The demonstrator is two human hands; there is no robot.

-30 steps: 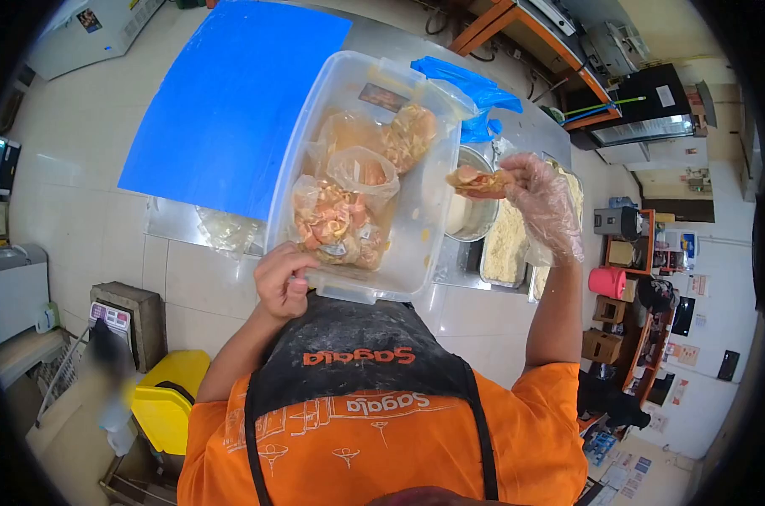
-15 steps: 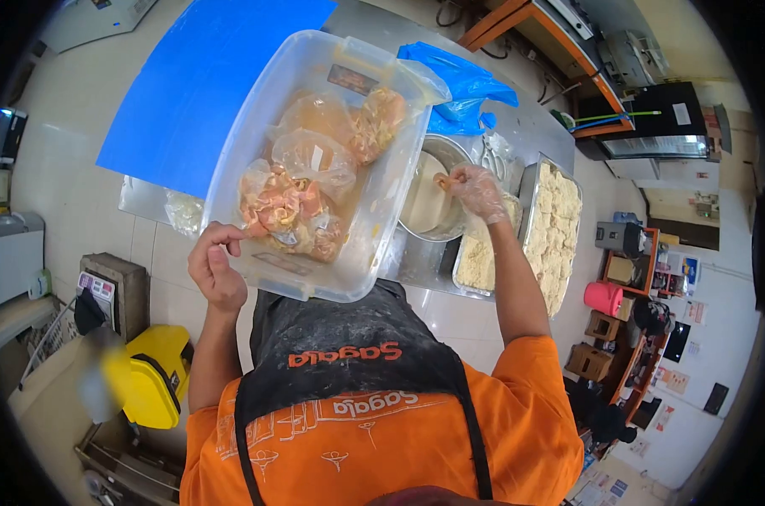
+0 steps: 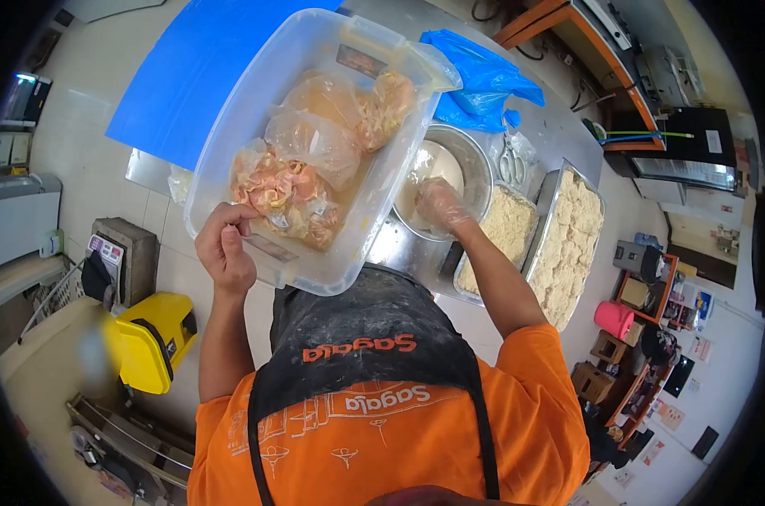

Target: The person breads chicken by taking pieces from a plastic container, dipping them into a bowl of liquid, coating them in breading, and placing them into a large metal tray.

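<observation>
A translucent plastic tub (image 3: 361, 240) holds raw chicken pieces (image 3: 285, 190) and knotted clear bags (image 3: 315, 143) in murky liquid. My bare left hand (image 3: 227, 246) is over the tub's near-left rim, fingers curled and closed beside the chicken. What they pinch is too small to make out. To the right, a round metal bowl (image 3: 481, 173) contains pale batter (image 3: 443, 162). My right hand (image 3: 441, 205), in a clear plastic glove, reaches down into the bowl, its fingertips at the batter. Those fingers are partly hidden, and any piece in them cannot be seen.
Right of the bowl stand a smaller tray of crumbly breading (image 3: 509, 223) and a long metal tray of breaded pieces (image 3: 568, 236). Scissors (image 3: 511, 163) lie behind the bowl, near a blue plastic bag (image 3: 475, 80). A blue board (image 3: 197, 76) is beyond the tub.
My right hand has lowered into the batter bowl; the small piece earlier seen in its fingers no longer shows. My left hand stays at the tub's rim. The view has shifted slightly.
</observation>
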